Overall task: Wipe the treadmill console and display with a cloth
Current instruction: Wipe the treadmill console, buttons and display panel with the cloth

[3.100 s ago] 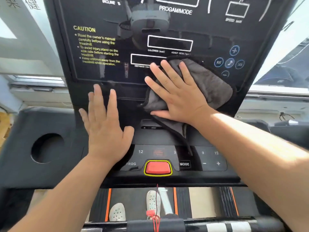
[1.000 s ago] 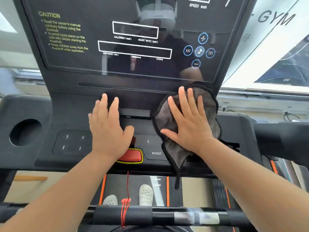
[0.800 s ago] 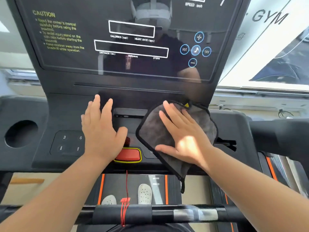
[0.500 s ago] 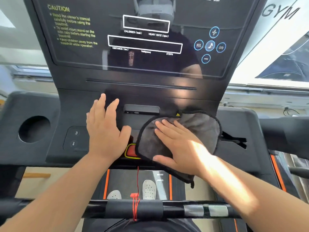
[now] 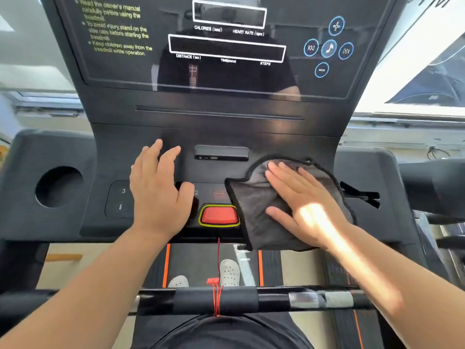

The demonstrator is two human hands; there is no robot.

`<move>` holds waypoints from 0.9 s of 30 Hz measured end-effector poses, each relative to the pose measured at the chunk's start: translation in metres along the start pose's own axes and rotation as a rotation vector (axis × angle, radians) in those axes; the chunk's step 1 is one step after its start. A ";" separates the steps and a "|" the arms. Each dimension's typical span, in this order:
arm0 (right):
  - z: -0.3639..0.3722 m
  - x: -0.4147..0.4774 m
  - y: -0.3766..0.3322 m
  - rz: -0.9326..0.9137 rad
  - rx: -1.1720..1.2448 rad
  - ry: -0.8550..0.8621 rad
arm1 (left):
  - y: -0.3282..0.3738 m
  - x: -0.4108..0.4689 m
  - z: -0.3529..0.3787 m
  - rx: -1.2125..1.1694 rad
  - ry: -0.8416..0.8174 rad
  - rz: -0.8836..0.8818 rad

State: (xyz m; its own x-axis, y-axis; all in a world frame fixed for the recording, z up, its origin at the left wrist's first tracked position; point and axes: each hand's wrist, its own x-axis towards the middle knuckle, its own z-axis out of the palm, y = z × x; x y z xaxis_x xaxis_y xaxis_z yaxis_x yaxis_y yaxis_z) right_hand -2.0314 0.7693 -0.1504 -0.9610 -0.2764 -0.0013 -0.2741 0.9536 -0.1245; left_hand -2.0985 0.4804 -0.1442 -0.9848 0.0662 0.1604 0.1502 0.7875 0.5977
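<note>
The black treadmill console (image 5: 221,132) fills the view, with the glossy dark display (image 5: 226,71) above it. A grey cloth (image 5: 254,205) with a dark hem lies on the console's lower right button area and hangs over the front edge. My right hand (image 5: 304,205) presses flat on the cloth, fingers pointing up and left. My left hand (image 5: 158,195) rests flat and empty on the left button panel, covering some keys. The red stop button (image 5: 219,215) shows between the two hands.
A small port panel (image 5: 221,152) sits above the buttons. A round cup holder (image 5: 59,186) is in the left wing and a slot in the right wing (image 5: 359,195). A red safety cord (image 5: 218,260) hangs to the handlebar (image 5: 276,298). Windows flank the console.
My right hand has slid the cloth from the middle of the console, over the stop button, to the right, uncovering the button. Earlier it came down from the display. My left hand has stayed put.
</note>
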 end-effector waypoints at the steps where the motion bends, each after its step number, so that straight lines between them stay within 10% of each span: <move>1: -0.001 -0.002 -0.001 0.019 -0.018 0.004 | 0.001 0.000 0.000 -0.002 0.002 0.004; 13: -0.011 0.019 0.020 0.201 -0.152 -0.078 | 0.018 0.005 0.011 0.020 0.000 0.028; 27: -0.017 0.096 -0.020 -0.225 -0.295 0.037 | 0.023 0.010 -0.005 0.058 0.065 -0.009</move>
State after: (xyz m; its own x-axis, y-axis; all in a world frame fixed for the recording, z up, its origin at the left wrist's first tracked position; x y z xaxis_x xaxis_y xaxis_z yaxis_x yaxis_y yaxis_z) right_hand -2.1185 0.7258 -0.1316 -0.8750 -0.4832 0.0296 -0.4716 0.8646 0.1735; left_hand -2.1044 0.4965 -0.1251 -0.9781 0.0205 0.2071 0.1343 0.8224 0.5528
